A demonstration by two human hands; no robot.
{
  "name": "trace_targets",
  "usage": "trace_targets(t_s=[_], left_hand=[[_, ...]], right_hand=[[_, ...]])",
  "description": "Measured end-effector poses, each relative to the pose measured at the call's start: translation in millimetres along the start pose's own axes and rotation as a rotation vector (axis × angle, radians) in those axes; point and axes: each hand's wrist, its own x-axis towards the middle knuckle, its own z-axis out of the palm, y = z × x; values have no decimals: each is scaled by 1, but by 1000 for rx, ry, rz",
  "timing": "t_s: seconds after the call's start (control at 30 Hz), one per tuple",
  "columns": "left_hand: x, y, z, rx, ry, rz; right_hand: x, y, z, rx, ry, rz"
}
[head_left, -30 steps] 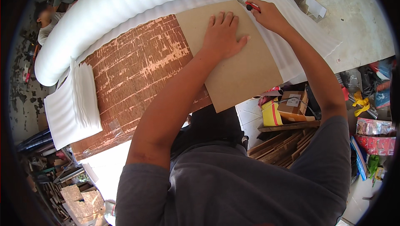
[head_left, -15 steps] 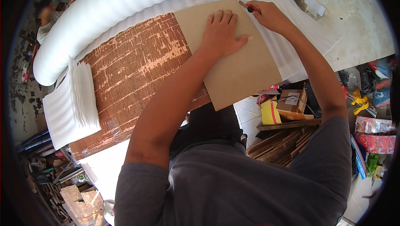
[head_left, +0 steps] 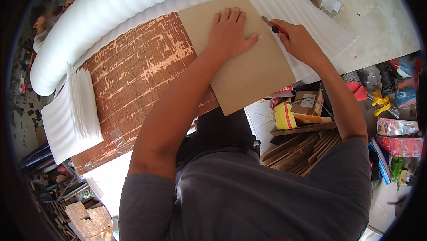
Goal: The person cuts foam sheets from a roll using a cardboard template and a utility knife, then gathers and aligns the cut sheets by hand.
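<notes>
Left hand [head_left: 229,34] lies flat, fingers spread, on the brown board [head_left: 242,61] at 12 o'clock. Right hand [head_left: 300,41], fingers wrapped around a red cutter [head_left: 275,26], sits at the board's 3 o'clock edge on white foam sheet [head_left: 311,14]. A yellow box [head_left: 284,115] sits beside a brown carton [head_left: 307,104] at 4 o'clock.

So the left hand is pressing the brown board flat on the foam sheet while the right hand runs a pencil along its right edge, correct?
Not quite. The right hand holds a red-handled utility knife, not a pencil, at the edge of the brown board. The rest stands: the left hand lies flat on it over the foam sheet, as the head view shows.
</notes>
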Motion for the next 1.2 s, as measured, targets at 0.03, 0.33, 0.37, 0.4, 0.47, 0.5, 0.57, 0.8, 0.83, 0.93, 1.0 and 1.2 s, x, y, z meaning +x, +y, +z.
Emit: trace_targets(t_s=[0.03, 0.33, 0.37, 0.4, 0.47, 0.5, 0.57, 0.8, 0.83, 0.93, 1.0, 1.2], left_hand=[[0, -1, 1, 0, 0, -1], [0, -2, 3, 15, 11, 2], [-1, -2, 4, 16, 20, 2], [-1, -2, 4, 16, 30, 1], [0, -2, 3, 9, 21, 3], [0, -1, 3, 5, 15, 3], [-1, 0, 3, 6, 20, 6], [1, -2, 4, 26, 20, 5], [1, -2, 4, 26, 19, 8], [1, -2, 4, 23, 24, 3], [1, -1, 4, 11, 25, 0], [0, 0, 2, 22, 7, -2]], right_hand=[[-4, 1, 1, 2, 9, -1], [-44, 0, -3, 5, -17, 46], [-49, 0, -4, -6, -16, 35], [-53, -2, -6, -8, -16, 37], [-63, -7, -12, 6, -50, 67], [-68, -6, -12, 5, -51, 71], [-78, -7, -12, 16, 2, 11], [-95, -24, -25, 29, -40, 83], [-96, -25, -26, 12, -59, 95], [-102, -21, -27, 0, -89, 111], [-107, -19, -30, 3, -101, 114], [-119, -27, -42, -6, -167, 190]])
